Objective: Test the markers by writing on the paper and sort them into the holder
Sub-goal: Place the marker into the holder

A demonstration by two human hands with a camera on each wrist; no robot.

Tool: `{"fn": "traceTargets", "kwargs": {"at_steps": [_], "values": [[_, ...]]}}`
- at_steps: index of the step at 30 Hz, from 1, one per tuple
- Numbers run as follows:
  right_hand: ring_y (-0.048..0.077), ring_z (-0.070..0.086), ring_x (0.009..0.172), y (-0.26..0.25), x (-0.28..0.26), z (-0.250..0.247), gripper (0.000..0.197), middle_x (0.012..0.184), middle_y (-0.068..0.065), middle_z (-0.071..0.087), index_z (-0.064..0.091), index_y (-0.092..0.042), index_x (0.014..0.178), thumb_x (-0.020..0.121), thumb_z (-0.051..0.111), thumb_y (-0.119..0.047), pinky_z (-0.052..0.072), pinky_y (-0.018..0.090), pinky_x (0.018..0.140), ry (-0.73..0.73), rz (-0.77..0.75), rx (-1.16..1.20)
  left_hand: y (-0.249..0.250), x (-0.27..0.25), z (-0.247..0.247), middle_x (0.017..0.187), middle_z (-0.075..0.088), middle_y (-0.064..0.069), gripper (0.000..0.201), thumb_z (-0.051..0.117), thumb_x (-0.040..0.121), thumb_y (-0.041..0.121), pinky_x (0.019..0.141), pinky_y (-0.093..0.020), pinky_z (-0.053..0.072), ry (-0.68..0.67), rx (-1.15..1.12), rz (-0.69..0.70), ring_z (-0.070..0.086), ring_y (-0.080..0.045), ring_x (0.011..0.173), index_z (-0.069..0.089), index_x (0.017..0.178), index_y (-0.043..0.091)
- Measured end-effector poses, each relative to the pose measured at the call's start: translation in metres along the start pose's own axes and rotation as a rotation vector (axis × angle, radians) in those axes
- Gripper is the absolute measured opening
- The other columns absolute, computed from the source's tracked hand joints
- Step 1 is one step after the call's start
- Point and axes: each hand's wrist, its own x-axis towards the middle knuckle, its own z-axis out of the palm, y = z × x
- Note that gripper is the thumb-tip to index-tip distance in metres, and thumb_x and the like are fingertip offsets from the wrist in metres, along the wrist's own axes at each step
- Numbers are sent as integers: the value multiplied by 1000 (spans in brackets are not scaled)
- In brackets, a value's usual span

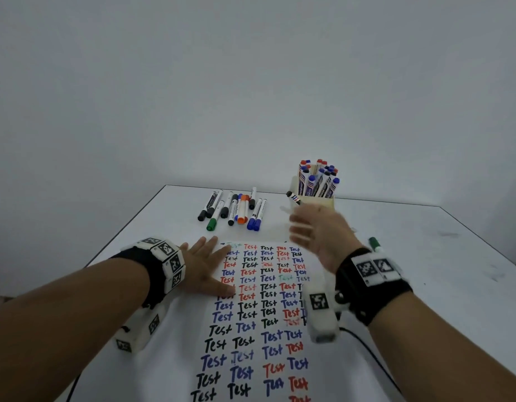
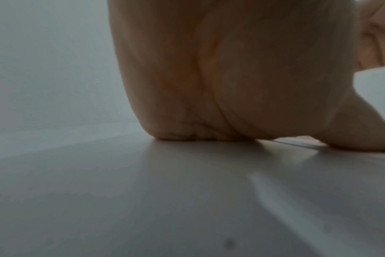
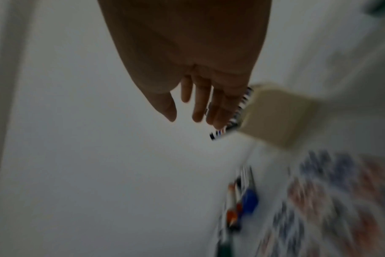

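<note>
A white paper (image 1: 252,322) covered in rows of "Test" lies on the table. My left hand (image 1: 208,264) presses flat on the paper's left edge, fingers straight; the left wrist view shows only the palm of this left hand (image 2: 231,78) on the surface. My right hand (image 1: 316,232), blurred, hovers just in front of the beige holder (image 1: 327,202), fingers spread and holding nothing. In the right wrist view the right hand (image 3: 198,104) has straight fingers beside the holder (image 3: 275,118). A striped black-capped marker (image 1: 293,197) sticks out tilted at the holder's left side. Several markers (image 1: 319,181) stand in the holder.
A bunch of loose markers (image 1: 236,211) in black, green, orange and blue lies behind the paper. One green marker (image 1: 375,244) lies right of my right wrist. The white table (image 1: 442,256) ends close behind the holder, with a bare wall beyond.
</note>
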Motion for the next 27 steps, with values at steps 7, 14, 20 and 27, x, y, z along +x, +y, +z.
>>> {"fn": "traceTargets", "kwargs": {"at_steps": [7, 14, 20, 27], "values": [[27, 70, 86, 51, -12, -16, 24, 109, 22, 74, 63, -2, 120, 99, 66, -13, 62, 37, 83, -52, 115, 140, 0, 3, -2, 163, -27, -2, 121, 34, 67, 97, 124, -50, -2, 8, -3, 8, -18, -25, 152, -22, 154, 34], [29, 70, 88, 57, -13, -22, 19, 99, 20, 74, 66, 0, 115, 100, 63, -10, 61, 37, 82, -69, 97, 81, -10, 6, -44, 126, 56, 0, 79, 41, 79, 87, 102, -43, 45, 239, -127, 59, 55, -16, 112, 57, 126, 25], [27, 71, 87, 58, -10, -20, 16, 103, 22, 75, 69, -2, 111, 98, 65, -11, 61, 36, 82, -112, 89, 17, -59, 29, -66, 123, 61, 3, 40, 60, 92, 54, 92, -33, 45, 470, -161, -115, 57, -18, 106, 57, 122, 27], [28, 70, 86, 60, -7, -21, 15, 102, 22, 75, 69, -1, 108, 97, 67, -11, 61, 38, 85, -126, 72, 7, -76, 65, -52, 138, 56, 4, 84, 71, 73, 71, 103, -39, 41, 336, -200, -220, 55, -21, 120, 37, 144, 41]]}}
